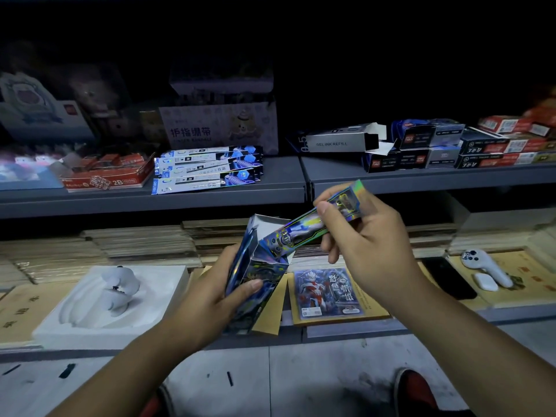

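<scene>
Left hand [228, 299] is gripping the open, shiny blue holographic cardboard box [258, 266] upright, below the grey metal shelf [282, 176] | right hand [370, 245] is pinching the long slim holographic pack [313, 224] at its upper-right end | pack's axis is slanting down-left, lower tip sitting in the box mouth

The open box [258, 266] hides the near end of the slim foil pack [313, 225] and most fingers of the left hand [207, 302]. Far-left packages [30, 115] are blurred; the near edge cuts off the red shoes [418, 392].
</scene>
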Demonstrator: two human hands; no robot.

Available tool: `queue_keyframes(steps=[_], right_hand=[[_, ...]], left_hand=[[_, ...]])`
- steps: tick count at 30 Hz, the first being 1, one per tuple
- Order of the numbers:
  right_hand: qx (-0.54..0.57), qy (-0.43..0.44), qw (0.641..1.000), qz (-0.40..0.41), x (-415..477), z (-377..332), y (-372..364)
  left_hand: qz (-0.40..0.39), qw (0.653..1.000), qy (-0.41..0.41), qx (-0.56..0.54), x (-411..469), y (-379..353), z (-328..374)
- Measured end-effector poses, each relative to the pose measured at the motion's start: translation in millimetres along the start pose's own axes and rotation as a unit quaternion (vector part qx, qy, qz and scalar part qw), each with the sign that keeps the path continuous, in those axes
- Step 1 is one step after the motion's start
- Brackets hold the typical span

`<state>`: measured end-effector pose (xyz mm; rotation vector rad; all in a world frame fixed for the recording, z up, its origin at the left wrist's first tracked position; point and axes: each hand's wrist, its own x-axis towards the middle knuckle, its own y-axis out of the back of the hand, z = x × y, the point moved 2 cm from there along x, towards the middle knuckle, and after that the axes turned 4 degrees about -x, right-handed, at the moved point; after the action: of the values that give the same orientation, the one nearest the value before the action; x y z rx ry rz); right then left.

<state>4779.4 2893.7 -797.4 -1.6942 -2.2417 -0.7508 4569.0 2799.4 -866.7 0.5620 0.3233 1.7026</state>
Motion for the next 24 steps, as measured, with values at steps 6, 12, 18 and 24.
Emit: queue_keyframes(steps=[6, 12, 18, 24], right_hand=[[-0.007, -0.006, 1.0, -0.017, 1, 4, 5], [0.021, -0.004, 1.0, -0.017, 3, 2, 9], [-0.06, -0.001, 0.994, -0.091, -2, 8, 0], [-0.167, 0.01, 0.972, -0.164, -16, 12, -27]], left_hand=[[-0.013, 1.0, 0.003, 0.004, -1, 0, 0], [-0.017, 1.0, 0.007, 0.0, -1, 0, 2], [-0.024, 1.0, 0.004, 0.007, -2, -1, 3], [-0.057, 0.998, -0.013, 0.02, -3, -5, 3]])
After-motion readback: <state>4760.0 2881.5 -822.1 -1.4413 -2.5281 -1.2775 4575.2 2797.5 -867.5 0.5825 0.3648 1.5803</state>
